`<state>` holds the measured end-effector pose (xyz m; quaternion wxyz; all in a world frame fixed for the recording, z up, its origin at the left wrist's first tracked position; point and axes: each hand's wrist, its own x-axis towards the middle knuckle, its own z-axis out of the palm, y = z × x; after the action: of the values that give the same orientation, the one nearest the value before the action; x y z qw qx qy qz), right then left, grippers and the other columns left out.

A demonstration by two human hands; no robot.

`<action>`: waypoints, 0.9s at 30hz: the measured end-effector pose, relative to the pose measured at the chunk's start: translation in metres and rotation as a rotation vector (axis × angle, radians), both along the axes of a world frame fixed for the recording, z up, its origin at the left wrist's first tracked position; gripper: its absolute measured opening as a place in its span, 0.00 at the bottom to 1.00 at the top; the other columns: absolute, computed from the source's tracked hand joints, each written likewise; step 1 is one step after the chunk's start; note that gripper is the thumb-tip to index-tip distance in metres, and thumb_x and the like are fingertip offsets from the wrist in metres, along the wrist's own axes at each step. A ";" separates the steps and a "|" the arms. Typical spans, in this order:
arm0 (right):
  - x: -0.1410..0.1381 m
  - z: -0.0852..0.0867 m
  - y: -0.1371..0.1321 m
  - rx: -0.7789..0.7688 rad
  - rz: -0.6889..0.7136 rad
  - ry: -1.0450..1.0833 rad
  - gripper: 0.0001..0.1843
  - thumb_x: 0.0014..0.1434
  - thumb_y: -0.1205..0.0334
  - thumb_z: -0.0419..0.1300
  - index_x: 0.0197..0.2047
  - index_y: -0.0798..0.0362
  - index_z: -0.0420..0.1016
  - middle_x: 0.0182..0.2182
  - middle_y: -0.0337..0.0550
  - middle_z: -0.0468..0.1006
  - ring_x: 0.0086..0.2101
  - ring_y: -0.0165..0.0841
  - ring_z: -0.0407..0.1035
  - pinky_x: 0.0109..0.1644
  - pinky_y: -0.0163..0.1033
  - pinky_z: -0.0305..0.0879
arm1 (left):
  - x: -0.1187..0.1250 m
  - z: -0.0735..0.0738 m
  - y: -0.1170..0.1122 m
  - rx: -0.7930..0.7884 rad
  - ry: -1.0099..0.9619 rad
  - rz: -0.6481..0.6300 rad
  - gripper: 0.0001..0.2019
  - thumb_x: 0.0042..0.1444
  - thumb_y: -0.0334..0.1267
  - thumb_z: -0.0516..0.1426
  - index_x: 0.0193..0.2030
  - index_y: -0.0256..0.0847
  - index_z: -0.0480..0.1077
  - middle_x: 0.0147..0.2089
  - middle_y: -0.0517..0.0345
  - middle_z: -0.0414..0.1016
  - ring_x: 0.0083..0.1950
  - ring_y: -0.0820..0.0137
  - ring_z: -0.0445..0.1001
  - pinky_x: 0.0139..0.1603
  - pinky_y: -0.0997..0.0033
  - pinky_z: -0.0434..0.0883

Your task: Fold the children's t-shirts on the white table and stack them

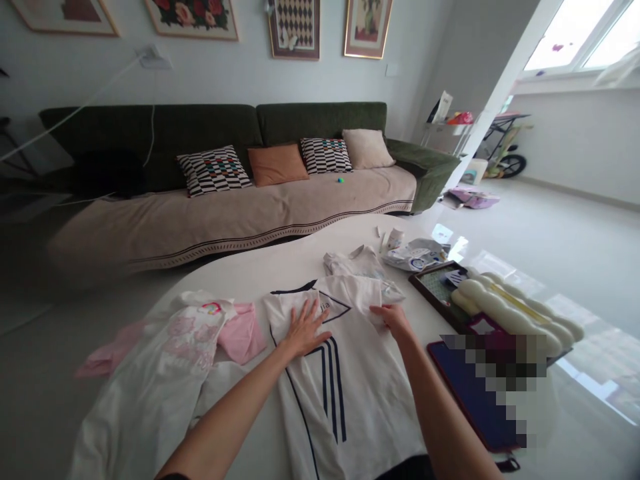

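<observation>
A white shirt with navy stripes and trim (367,380) lies spread on the white table (280,270), its collar end away from me. My left hand (303,330) rests flat on its upper part, fingers spread over the cloth. At the shirt's right edge, near the sleeve, my right hand (395,319) has its fingers closed on the fabric. Partly under the collar end is a crumpled pale garment (360,260). To the left lie a white top with a pink print (185,340) and a pink garment (243,333).
On the right of the table are a dark tray (435,303), a cream puffy object (510,310) and a dark tablet-like device (465,380), partly pixelated. A plastic packet (417,253) and a small white bottle (395,239) stand behind. A sofa (250,213) runs beyond the table.
</observation>
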<state>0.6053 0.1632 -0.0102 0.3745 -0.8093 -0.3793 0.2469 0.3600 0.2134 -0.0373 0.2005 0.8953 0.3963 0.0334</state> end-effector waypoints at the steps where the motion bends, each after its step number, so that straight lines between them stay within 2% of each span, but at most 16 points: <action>1: -0.005 0.005 0.000 0.008 0.009 0.008 0.14 0.45 0.59 0.56 0.30 0.62 0.74 0.16 0.40 0.69 0.20 0.30 0.63 0.24 0.33 0.56 | 0.000 -0.001 0.002 -0.032 -0.036 0.009 0.32 0.51 0.62 0.42 0.62 0.56 0.47 0.68 0.59 0.34 0.67 0.54 0.30 0.58 0.37 0.32; 4: -0.038 0.025 0.000 0.094 0.101 -0.129 0.19 0.49 0.62 0.53 0.44 0.60 0.70 0.20 0.38 0.70 0.23 0.30 0.64 0.28 0.33 0.57 | -0.003 0.003 0.013 -0.244 -0.259 0.126 0.31 0.53 0.61 0.41 0.62 0.54 0.49 0.66 0.59 0.44 0.67 0.57 0.38 0.61 0.43 0.35; 7: -0.093 0.040 0.000 0.140 0.322 -0.380 0.23 0.52 0.67 0.50 0.53 0.54 0.63 0.30 0.42 0.74 0.30 0.31 0.67 0.34 0.34 0.58 | -0.012 0.015 0.030 -0.587 -0.676 0.358 0.33 0.56 0.58 0.31 0.62 0.44 0.53 0.62 0.53 0.57 0.62 0.63 0.55 0.60 0.57 0.53; 9: -0.131 0.039 0.001 0.040 0.437 -0.488 0.23 0.53 0.70 0.48 0.53 0.53 0.62 0.37 0.47 0.73 0.33 0.33 0.68 0.36 0.34 0.59 | -0.020 0.020 0.038 -0.835 -0.896 0.491 0.37 0.55 0.60 0.29 0.59 0.39 0.58 0.56 0.47 0.65 0.54 0.64 0.66 0.52 0.63 0.64; 12: -0.171 0.025 0.004 -0.139 0.496 -0.556 0.19 0.55 0.73 0.45 0.49 0.55 0.63 0.38 0.50 0.72 0.34 0.34 0.69 0.35 0.35 0.60 | -0.030 0.018 0.041 -1.110 -1.019 0.580 0.36 0.52 0.63 0.39 0.52 0.35 0.64 0.44 0.44 0.73 0.42 0.65 0.73 0.40 0.67 0.70; 13: -0.179 0.019 0.004 -0.164 0.511 -0.562 0.18 0.56 0.74 0.44 0.49 0.56 0.63 0.38 0.50 0.71 0.35 0.34 0.69 0.35 0.35 0.60 | -0.030 0.015 0.041 -1.123 -1.024 0.597 0.32 0.51 0.61 0.45 0.50 0.35 0.66 0.41 0.46 0.74 0.39 0.66 0.74 0.37 0.69 0.70; 15: -0.184 0.013 -0.001 -0.142 0.556 -0.565 0.17 0.56 0.73 0.46 0.49 0.56 0.63 0.38 0.50 0.71 0.37 0.35 0.68 0.37 0.35 0.61 | -0.027 0.009 0.040 -1.041 -0.997 0.646 0.23 0.48 0.51 0.56 0.45 0.36 0.68 0.35 0.50 0.75 0.33 0.70 0.74 0.33 0.73 0.70; 18: -0.173 0.015 -0.026 0.009 0.627 -0.548 0.17 0.56 0.68 0.51 0.50 0.54 0.62 0.38 0.47 0.70 0.40 0.36 0.66 0.42 0.37 0.61 | -0.020 0.006 0.044 -0.888 -0.946 0.719 0.15 0.45 0.36 0.60 0.41 0.35 0.69 0.31 0.54 0.74 0.30 0.72 0.73 0.31 0.75 0.70; 21: -0.147 0.023 -0.073 0.134 0.584 -0.495 0.16 0.57 0.65 0.50 0.50 0.51 0.62 0.40 0.45 0.69 0.41 0.34 0.65 0.44 0.37 0.61 | -0.020 0.011 0.054 -0.873 -0.915 0.731 0.11 0.48 0.32 0.58 0.40 0.34 0.69 0.31 0.54 0.74 0.31 0.72 0.73 0.31 0.74 0.70; 23: -0.128 0.023 -0.111 0.156 0.521 -0.484 0.16 0.58 0.63 0.49 0.51 0.51 0.60 0.42 0.45 0.67 0.41 0.34 0.64 0.46 0.38 0.61 | -0.024 0.014 0.061 -0.866 -0.867 0.743 0.10 0.48 0.31 0.57 0.40 0.35 0.69 0.30 0.54 0.74 0.30 0.71 0.73 0.30 0.74 0.71; 27: -0.104 0.008 -0.181 0.032 0.494 -0.545 0.16 0.52 0.63 0.55 0.46 0.52 0.61 0.40 0.46 0.66 0.41 0.38 0.62 0.44 0.42 0.62 | -0.031 0.013 0.065 -0.818 -0.749 0.801 0.10 0.48 0.30 0.57 0.39 0.35 0.68 0.29 0.54 0.74 0.29 0.71 0.73 0.28 0.73 0.71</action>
<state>0.5016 -0.0178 -0.0021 0.2013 -0.7236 -0.6528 0.0992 0.3288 0.2780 -0.0238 0.6185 0.4600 0.5815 0.2601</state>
